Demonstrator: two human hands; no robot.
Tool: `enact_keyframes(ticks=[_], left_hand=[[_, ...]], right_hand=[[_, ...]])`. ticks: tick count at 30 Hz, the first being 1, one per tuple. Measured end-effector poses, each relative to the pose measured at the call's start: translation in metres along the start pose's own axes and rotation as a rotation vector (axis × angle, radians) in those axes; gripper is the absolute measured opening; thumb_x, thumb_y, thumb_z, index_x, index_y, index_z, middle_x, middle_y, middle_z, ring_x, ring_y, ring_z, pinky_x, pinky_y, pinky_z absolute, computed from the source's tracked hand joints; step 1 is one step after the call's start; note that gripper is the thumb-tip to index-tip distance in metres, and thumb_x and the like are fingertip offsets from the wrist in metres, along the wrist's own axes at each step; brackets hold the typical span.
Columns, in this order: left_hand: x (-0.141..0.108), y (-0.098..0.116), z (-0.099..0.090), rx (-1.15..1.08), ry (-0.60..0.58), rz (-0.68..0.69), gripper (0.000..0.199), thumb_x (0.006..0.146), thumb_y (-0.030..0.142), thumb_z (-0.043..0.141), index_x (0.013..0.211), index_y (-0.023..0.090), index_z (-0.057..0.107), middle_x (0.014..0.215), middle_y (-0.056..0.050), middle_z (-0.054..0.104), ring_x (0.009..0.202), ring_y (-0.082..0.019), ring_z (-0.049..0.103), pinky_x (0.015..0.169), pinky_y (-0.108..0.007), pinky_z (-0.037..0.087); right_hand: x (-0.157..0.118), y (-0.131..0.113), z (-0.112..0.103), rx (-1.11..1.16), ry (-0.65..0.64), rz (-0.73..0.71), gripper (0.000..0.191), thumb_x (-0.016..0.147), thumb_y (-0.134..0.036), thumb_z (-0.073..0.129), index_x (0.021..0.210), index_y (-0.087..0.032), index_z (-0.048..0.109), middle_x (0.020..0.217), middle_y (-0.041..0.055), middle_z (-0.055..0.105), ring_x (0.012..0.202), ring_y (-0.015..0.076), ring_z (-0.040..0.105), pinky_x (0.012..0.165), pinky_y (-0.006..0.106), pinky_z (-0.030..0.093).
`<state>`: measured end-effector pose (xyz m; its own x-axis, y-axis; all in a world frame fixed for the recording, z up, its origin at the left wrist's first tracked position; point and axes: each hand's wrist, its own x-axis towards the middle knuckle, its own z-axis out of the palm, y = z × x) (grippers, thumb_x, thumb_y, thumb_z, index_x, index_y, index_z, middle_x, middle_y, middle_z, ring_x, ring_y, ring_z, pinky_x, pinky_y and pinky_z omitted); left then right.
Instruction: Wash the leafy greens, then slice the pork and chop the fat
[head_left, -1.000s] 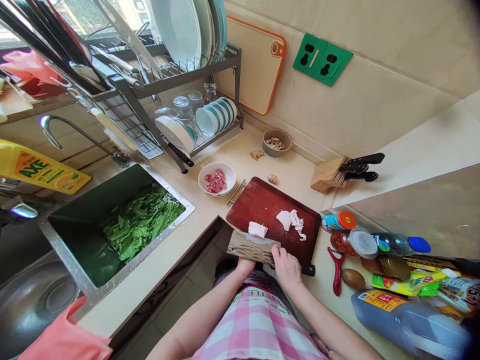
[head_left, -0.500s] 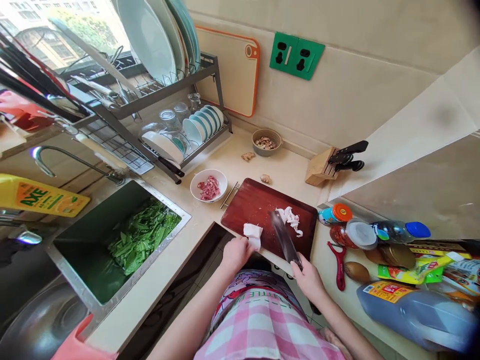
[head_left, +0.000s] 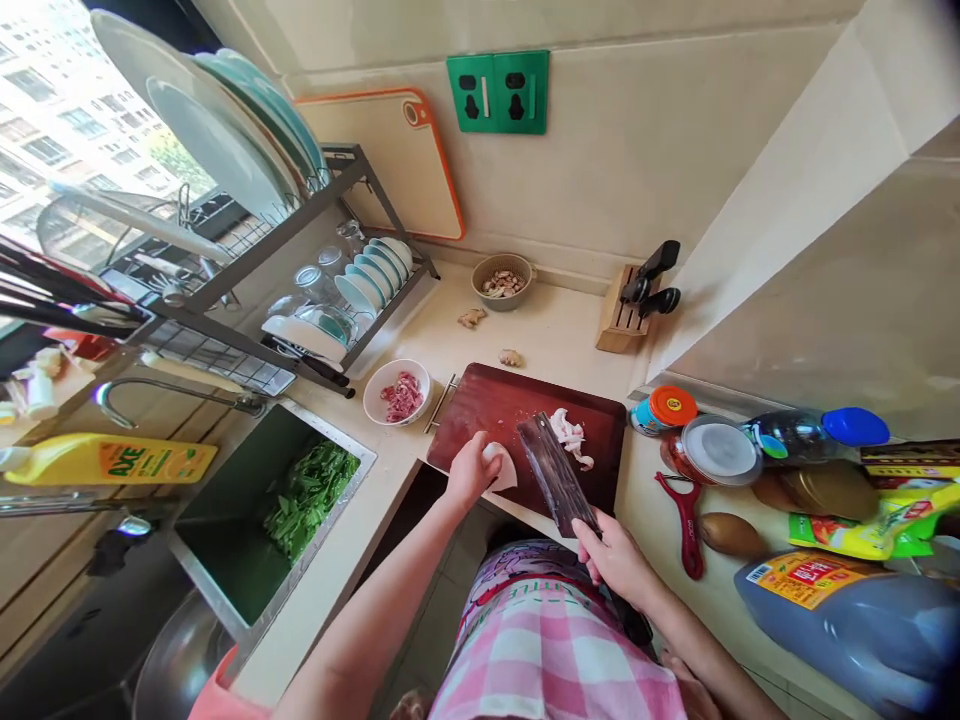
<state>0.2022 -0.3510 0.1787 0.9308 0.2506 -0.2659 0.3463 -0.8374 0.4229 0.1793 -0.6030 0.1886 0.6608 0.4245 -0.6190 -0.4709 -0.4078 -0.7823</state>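
A dark-red cutting board (head_left: 474,405) lies on the counter in front of me. On its near left part is a white slab of what looks like pork fat (head_left: 505,470). My left hand (head_left: 471,474) has its fingers closed on the slab's left side, partly covering it. A kitchen cleaver (head_left: 551,470) with a broad dark blade is in my right hand (head_left: 613,555), gripped where blade meets handle. Its blade lies flat-side up over the board, right of the slab and apart from it. Cut white pieces (head_left: 570,435) lie in a heap just beyond the blade.
A white bowl of sliced meat (head_left: 403,396) and a sink (head_left: 225,500) with leafy greens (head_left: 311,495) are left. Ginger (head_left: 511,357), a mushroom basket (head_left: 502,282) and a knife block (head_left: 624,310) stand behind. Right are a red peeler (head_left: 688,525), jars (head_left: 712,450) and a large bottle (head_left: 840,620).
My left hand has shifted from the slab's near edge up onto its left side. The cleaver has turned so its broad face shows. The whole view has swung.
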Motion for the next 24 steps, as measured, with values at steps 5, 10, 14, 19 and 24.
enact_keyframes(ticks=[5,10,14,19,24], left_hand=[[-0.009,0.003,0.000,0.016,0.048,0.071,0.026,0.080,0.033,0.050,0.104,0.023,0.052,0.101,-0.006,0.052,0.090,-0.018,0.053,0.081,-0.030,0.040],[-0.012,0.006,-0.005,0.073,-0.057,0.124,0.031,0.076,0.022,0.051,0.107,0.020,0.048,0.099,-0.008,0.056,0.092,-0.020,0.053,0.082,-0.031,0.040],[-0.004,0.004,-0.013,-0.002,-0.138,-0.006,0.033,0.068,0.022,0.058,0.098,0.018,0.047,0.081,-0.003,0.059,0.073,-0.017,0.055,0.065,-0.026,0.041],[0.030,-0.004,-0.039,-0.195,-0.429,0.237,0.022,0.062,0.018,0.058,0.084,0.018,0.056,0.069,0.002,0.057,0.062,-0.012,0.051,0.054,-0.020,0.037],[0.060,-0.006,-0.049,-0.138,-0.285,0.353,0.012,0.070,0.021,0.055,0.079,0.019,0.062,0.083,-0.002,0.058,0.077,-0.015,0.054,0.069,-0.024,0.041]], right_hand=[[0.007,-0.009,-0.009,-0.072,-0.087,-0.058,0.038,0.082,-0.051,0.029,0.085,-0.018,0.048,0.050,-0.0079,0.048,0.034,0.0064,0.045,0.036,0.017,0.035],[0.012,-0.003,-0.010,-0.098,-0.105,-0.014,0.034,0.083,-0.047,0.028,0.083,-0.019,0.047,0.049,-0.0082,0.047,0.032,0.0060,0.043,0.034,0.016,0.033],[0.011,0.002,-0.008,-0.088,-0.080,0.018,0.034,0.083,-0.047,0.028,0.083,-0.019,0.047,0.050,-0.0081,0.046,0.032,0.0053,0.042,0.034,0.016,0.031],[0.001,0.000,-0.012,-0.148,-0.060,0.035,0.035,0.083,-0.048,0.029,0.085,-0.019,0.049,0.050,-0.0080,0.046,0.033,0.0053,0.042,0.035,0.016,0.032],[-0.002,-0.010,-0.007,-0.193,-0.034,0.064,0.036,0.082,-0.049,0.029,0.086,-0.019,0.050,0.049,-0.0081,0.045,0.033,0.0058,0.041,0.035,0.016,0.031]])
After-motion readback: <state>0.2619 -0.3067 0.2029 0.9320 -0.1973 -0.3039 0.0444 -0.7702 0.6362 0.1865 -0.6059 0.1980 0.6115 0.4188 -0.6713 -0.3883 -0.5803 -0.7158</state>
